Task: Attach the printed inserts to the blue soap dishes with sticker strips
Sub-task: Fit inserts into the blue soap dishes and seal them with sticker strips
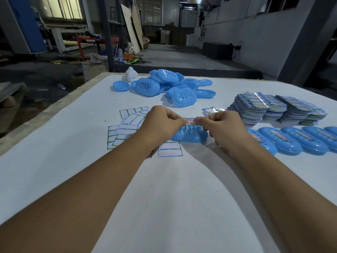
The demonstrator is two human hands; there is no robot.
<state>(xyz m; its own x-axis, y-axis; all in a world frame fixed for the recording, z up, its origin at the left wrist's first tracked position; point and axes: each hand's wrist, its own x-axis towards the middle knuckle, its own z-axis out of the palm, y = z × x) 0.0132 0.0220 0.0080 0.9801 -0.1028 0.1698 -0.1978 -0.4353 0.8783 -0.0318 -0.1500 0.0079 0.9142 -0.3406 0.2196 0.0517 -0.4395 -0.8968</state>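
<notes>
A blue soap dish point(189, 136) lies slotted side up on the white table, between my hands. Above it my left hand point(160, 123) and my right hand point(224, 126) each pinch one end of a small sticker strip point(190, 121) with red print, stretched over the dish. Sticker sheets point(127, 128) with green-blue borders lie scattered under and left of my left hand. Stacks of printed inserts point(273, 108) stand at the right. A heap of blue soap dishes point(167, 84) lies at the back. The strip's ends are hidden by my fingers.
A row of blue soap dishes with inserts on them point(295, 139) runs along the right. One loose insert point(211, 111) lies behind my right hand. A white object point(130, 74) sits near the table's far edge point(102, 75). Workshop floor and clutter lie beyond.
</notes>
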